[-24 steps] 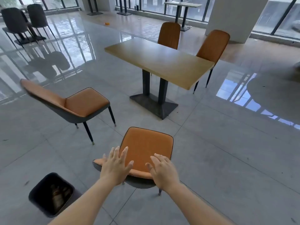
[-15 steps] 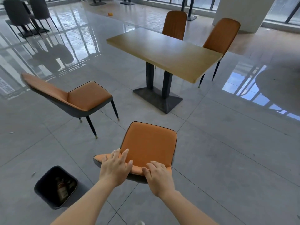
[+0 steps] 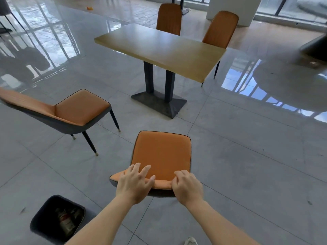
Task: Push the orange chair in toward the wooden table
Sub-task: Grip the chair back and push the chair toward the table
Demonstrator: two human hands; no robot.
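An orange chair [image 3: 162,152] with a dark rim stands right in front of me, its seat facing the wooden table [image 3: 164,50]. My left hand [image 3: 134,183] lies on the top edge of its backrest with fingers spread over the edge. My right hand [image 3: 187,186] grips the same edge further right, fingers curled over it. The table rests on a dark pedestal base [image 3: 159,103], a stretch of bare floor away from the chair's seat.
A second orange chair [image 3: 70,110] stands at the left, turned sideways. Two more orange chairs [image 3: 169,18] [image 3: 221,27] sit at the table's far side. A black waste bin [image 3: 58,218] is on the floor at my lower left. Grey tiled floor lies to the right.
Both hands came down onto the backrest's top edge and the right hand's fingers curled over it. The chair and table look closer as I stepped forward.
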